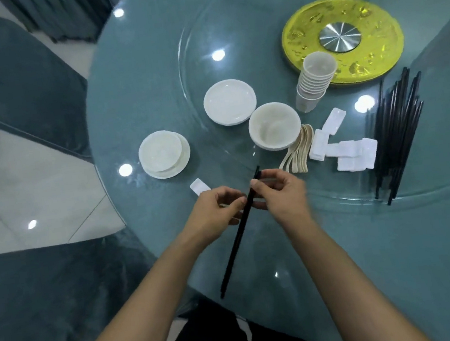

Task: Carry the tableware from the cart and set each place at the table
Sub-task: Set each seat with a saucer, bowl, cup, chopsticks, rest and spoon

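Observation:
Both hands hold a pair of black chopsticks [236, 243] slanting over the near edge of the round table [147, 66]. My left hand [217, 208] pinches them at mid-length. My right hand [280, 188] grips their upper end. A white chopstick rest [198, 186] lies just left of my left hand. Behind it sits a bowl on a small plate [164, 154]. On the glass turntable [256, 23] stand a stack of plates [229, 102], stacked bowls [275, 129], stacked cups [315, 81], several spoons [300, 150], more white rests [350, 151] and a bundle of black chopsticks [396, 130].
A gold disc with a steel hub [342, 40] marks the turntable's centre. Chairs in blue-grey covers stand at the left [11, 78] and near left [50, 307]. White floor tiles [21, 197] show between them.

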Available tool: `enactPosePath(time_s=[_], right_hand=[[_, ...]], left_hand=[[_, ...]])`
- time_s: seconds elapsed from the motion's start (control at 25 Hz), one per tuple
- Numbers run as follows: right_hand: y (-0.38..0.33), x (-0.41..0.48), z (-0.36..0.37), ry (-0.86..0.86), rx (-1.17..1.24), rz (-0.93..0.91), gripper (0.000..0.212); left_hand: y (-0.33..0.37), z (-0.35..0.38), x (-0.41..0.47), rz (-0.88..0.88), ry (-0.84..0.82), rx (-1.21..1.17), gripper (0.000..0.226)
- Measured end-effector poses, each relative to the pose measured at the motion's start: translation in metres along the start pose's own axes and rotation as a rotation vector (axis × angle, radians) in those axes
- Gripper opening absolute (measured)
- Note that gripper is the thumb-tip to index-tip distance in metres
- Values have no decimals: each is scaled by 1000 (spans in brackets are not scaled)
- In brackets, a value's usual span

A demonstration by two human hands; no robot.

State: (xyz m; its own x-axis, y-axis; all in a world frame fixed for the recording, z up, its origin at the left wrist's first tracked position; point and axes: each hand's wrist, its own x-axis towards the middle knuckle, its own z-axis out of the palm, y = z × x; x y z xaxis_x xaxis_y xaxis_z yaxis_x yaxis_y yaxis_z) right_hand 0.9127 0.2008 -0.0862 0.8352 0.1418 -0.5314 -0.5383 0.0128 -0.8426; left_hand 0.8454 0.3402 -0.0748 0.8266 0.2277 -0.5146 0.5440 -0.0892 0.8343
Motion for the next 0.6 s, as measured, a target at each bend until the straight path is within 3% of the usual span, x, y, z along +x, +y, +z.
enactPosePath(time_s=[0.2,0.36,0.6], right_hand=[[5,7,41,14,76,31,9],[16,9,70,30,167,98,8],[30,21,95,27,87,117,8]], left_hand=[[-25,-43,-13,-35,17,143,18],[-41,-65,-18,3,132,423,26],[-55,-92,-13,50,186,560,22]])
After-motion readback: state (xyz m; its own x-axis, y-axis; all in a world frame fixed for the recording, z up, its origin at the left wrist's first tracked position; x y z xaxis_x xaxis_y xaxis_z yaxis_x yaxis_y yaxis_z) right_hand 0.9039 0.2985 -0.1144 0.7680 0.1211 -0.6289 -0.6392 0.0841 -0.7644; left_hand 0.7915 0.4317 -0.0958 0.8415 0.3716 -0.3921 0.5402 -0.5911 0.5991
